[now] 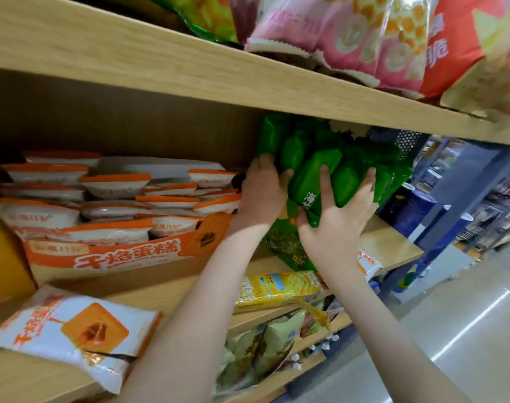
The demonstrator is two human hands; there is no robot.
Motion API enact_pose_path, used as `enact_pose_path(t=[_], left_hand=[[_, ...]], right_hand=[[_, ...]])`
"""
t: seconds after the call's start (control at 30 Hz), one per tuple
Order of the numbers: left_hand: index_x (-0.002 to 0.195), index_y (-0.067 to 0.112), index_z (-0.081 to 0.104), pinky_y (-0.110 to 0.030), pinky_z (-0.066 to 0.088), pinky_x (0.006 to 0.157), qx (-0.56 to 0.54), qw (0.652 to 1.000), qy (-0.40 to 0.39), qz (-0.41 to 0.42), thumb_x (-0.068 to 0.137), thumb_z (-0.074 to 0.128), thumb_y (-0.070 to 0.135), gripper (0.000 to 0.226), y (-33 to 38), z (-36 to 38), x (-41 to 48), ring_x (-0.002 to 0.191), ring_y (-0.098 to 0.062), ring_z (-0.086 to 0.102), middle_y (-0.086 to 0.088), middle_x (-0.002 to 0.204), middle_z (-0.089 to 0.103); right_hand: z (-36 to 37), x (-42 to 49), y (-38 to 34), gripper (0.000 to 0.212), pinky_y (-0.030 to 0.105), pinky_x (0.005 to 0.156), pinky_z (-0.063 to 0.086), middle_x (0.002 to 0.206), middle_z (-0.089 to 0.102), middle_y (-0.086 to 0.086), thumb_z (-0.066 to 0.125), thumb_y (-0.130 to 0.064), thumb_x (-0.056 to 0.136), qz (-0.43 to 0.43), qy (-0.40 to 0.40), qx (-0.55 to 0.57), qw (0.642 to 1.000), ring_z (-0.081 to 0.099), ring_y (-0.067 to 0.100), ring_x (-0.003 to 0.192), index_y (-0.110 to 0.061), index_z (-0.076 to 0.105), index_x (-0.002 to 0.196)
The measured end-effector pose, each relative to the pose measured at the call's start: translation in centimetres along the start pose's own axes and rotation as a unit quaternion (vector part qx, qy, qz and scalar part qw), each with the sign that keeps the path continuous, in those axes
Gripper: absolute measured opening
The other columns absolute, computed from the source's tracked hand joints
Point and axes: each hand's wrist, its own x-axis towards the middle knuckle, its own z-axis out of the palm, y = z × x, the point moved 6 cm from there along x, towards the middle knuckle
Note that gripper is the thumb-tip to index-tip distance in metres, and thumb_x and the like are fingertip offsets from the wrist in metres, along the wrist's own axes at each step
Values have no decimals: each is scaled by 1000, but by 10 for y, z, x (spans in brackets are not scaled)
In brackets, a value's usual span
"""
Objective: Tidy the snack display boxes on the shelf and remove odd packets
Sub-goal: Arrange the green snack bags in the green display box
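Head view: both bare hands reach up to the middle wooden shelf [387, 242], right of centre in the frame, and press against a cluster of green snack packets [320, 173] piled under the upper shelf board [189, 74]. The left hand [262, 193] lies flat against the left side of the green pile, its grip spread, fingertips touching the packets at the top. The right hand [338, 216] covers the front of the pile, its grip spread wide — 4 fingers fanned over the green wrappers, thumb low near the pile's base. Neither hand pinches a single packet; both rest on the heap. Below the hands, a green display box [288, 251] with a printed front stands at the shelf edge, partly hidden by the wrists.

In the left half of the frame, an orange-and-white display box [108, 257] sits on the same shelf, filled with white packets with orange tops [114, 184] stacked unevenly. At lower left, 1 loose white-and-orange packet [73, 330] lies flat at the shelf's front edge, apart from its box. Below centre, a yellow packet [277, 289] lies on the next shelf down. Along the top right — pink and orange snack bags [364, 33] overhang the upper shelf.
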Motion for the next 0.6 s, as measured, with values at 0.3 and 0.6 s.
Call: enact_pose_path(t=[0.3,0.6], left_hand=[[136,8,42,-43,36,98,174,984,-17,-22,93,59,34,53,0,4,2,124,-35,41,-17,134,44],[124,4,49,-29,41,78,14,1000,8,-19,95,57,22,35,8,2,-2,108,-34,60,-16,116,63]], right_hand=[[-2,0,3,74,70,109,18,153,-4,16,71,-39,82,2,-14,-15,1000,1,38,142,-27,37,147],[-3,0,6,96,70,108,21,153,-3,15,80,-48,69,7,-27,-13,1000,3,37,141,-33,26,147]])
